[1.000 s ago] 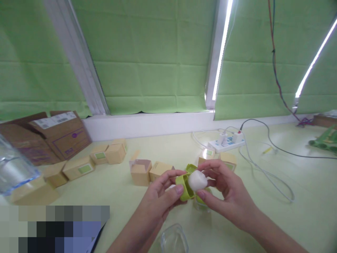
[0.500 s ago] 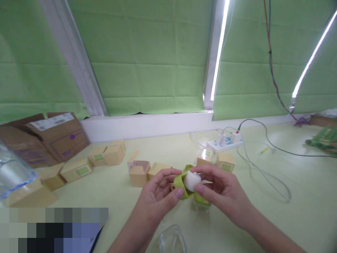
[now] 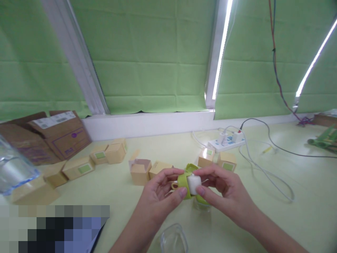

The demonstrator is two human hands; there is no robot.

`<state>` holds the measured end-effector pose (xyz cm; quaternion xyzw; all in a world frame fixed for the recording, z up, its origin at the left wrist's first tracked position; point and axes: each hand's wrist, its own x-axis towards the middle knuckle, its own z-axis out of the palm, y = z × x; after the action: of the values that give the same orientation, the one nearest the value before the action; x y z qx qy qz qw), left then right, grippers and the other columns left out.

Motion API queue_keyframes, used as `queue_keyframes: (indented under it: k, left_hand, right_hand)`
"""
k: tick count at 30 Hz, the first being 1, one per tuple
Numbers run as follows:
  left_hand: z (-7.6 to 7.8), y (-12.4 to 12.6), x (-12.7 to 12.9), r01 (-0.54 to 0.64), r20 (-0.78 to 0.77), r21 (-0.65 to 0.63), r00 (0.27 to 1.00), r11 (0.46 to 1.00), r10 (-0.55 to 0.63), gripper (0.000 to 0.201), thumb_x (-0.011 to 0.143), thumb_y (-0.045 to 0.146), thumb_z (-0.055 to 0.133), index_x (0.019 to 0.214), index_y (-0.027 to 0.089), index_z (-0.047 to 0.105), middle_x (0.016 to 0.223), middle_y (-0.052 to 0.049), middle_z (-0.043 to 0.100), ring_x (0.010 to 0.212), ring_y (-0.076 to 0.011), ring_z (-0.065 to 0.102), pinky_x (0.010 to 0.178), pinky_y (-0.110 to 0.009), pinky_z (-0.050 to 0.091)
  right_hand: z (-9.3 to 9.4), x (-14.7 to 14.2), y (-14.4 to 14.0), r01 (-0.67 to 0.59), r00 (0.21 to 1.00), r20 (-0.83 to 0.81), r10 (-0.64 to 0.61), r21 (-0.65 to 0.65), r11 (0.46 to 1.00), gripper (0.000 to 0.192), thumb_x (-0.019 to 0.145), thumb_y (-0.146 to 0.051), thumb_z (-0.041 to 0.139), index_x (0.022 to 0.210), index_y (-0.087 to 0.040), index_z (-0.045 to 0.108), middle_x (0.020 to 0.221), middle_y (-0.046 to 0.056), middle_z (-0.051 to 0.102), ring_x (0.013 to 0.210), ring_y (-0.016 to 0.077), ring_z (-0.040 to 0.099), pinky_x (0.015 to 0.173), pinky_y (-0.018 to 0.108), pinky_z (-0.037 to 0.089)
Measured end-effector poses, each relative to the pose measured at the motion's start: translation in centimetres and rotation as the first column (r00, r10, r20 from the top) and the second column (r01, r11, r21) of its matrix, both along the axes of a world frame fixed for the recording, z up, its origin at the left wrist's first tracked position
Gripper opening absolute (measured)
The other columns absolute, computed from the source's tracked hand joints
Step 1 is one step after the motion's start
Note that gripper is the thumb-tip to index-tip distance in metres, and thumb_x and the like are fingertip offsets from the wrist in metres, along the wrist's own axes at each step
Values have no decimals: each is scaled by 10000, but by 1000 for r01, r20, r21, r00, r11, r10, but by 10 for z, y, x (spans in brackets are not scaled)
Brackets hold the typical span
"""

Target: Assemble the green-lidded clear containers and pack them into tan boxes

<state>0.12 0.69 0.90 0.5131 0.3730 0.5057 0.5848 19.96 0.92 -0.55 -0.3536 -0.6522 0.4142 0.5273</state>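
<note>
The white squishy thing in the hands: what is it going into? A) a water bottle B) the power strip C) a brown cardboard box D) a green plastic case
D: the right hand pinches the white piece against the open green case, which the left hand holds above the table.

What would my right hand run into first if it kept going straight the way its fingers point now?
Most likely the left hand. The right hand points leftward, its fingers pinching the white piece seated in the green holder that the left hand grips. Depth is uncertain.
</note>
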Motion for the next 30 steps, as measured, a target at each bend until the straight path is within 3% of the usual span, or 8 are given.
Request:
queue_keyframes:
  k: [9, 14, 20, 26, 30]
  left_hand:
    - [0, 0, 1, 13, -17, -12, 1000, 1000, -13, 286, 757, 254, 844, 1012, 231, 719, 1005, -17, 747, 969, -172, 681, 861, -264, 531]
    - [-1, 2, 1, 36, -37, -11, 999, 999, -36, 299, 765, 264, 838, 1025, 226, 696, 1035, -26, 739, 998, -186, 681, 891, -290, 527]
    - [-8, 6, -1, 23, -82, 13, 996, 1000, -22, 259, 770, 338, 830, 933, 220, 667, 956, -17, 706, 939, -189, 682, 815, -277, 537]
    - [-4, 4, 1, 41, -108, 18, 993, 999, -38, 302, 792, 314, 811, 1066, 236, 713, 1118, -52, 726, 1044, -224, 678, 891, -306, 536]
    - [-3, 3, 4, 56, -100, -25, 993, 998, -58, 300, 829, 354, 771, 1093, 216, 735, 1066, -65, 770, 990, -229, 704, 854, -303, 548]
  right_hand:
    - [1, 0, -1, -8, 998, 61, 8, 3, 1000, 206, 867, -279, 730, 1058, -205, 704, 926, 51, 734, 803, 177, 702, 721, 292, 583]
    - [2, -3, 0, 47, 997, 60, -47, -1, 999, 231, 834, -305, 763, 1018, -193, 682, 900, 48, 733, 796, 179, 691, 734, 299, 578]
    - [4, -7, -3, 84, 982, 153, -109, 158, 984, 205, 792, -184, 762, 985, -206, 699, 878, 28, 738, 791, 177, 684, 740, 304, 568]
    - [5, -9, -5, 101, 966, 205, -157, 258, 961, 213, 801, -247, 788, 998, -216, 711, 934, 37, 771, 812, 187, 707, 738, 312, 583]
    - [4, -9, -4, 123, 959, 195, -204, 363, 924, 216, 804, -237, 802, 1008, -212, 733, 975, 50, 794, 874, 195, 733, 788, 312, 600]
